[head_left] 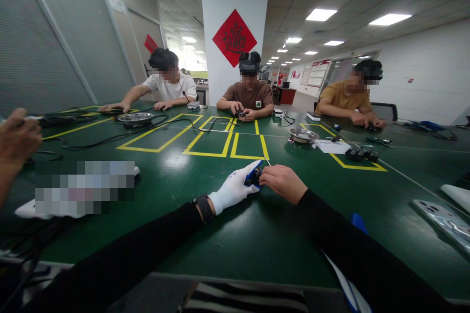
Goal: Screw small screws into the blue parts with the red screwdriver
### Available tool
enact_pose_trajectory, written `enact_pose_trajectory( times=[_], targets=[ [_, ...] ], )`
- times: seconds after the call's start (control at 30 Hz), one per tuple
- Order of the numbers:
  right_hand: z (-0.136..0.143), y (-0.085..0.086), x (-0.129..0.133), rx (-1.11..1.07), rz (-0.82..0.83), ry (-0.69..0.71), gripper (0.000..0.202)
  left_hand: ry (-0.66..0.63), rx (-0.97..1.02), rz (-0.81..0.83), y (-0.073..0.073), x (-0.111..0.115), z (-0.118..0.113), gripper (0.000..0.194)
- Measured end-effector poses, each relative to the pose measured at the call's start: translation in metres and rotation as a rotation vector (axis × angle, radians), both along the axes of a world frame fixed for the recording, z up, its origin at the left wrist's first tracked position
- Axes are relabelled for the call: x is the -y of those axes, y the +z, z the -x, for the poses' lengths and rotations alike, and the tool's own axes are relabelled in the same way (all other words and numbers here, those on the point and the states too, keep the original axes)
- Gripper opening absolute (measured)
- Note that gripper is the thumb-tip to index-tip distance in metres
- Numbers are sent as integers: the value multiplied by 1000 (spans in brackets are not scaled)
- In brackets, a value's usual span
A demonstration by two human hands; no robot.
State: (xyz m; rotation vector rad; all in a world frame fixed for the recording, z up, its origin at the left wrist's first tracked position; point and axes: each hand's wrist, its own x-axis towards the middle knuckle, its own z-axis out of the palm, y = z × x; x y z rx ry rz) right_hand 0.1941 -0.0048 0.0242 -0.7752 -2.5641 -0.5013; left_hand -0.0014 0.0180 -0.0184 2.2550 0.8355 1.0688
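Curling round a small black part, the white-and-blue gloved left hand holds it over the green table. Fingers bunched beside it, the bare right hand pinches a thin pale rod

I count one thin rod, two metal bowls, three people opposite and perhaps four black blocks.

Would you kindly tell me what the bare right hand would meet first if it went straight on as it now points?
Probably the small dark part in the gloved left hand; the right hand may already touch it.
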Motion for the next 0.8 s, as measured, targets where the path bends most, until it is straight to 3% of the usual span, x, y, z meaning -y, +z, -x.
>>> enact_pose_trajectory(
  times=[0.3, 0.53, 0.63, 0.8],
  targets=[
    [-3, -11, -4, -125, 41, 35, 13, -21, -97, -71, 2, -1, 4, 68],
    [-5, -7, -4, -127, 136, 48, 19, -19, -77, -35, 0, -2, 3, 70],
    [-8, -9, -3, -275, 164, 18, 25, -18, -73, -7, 1, -2, 3, 70],
    [-18, -12, -9, -656, 165, -145, 27, 14, -122, -80, 1, -1, 3, 73]
  ],
)
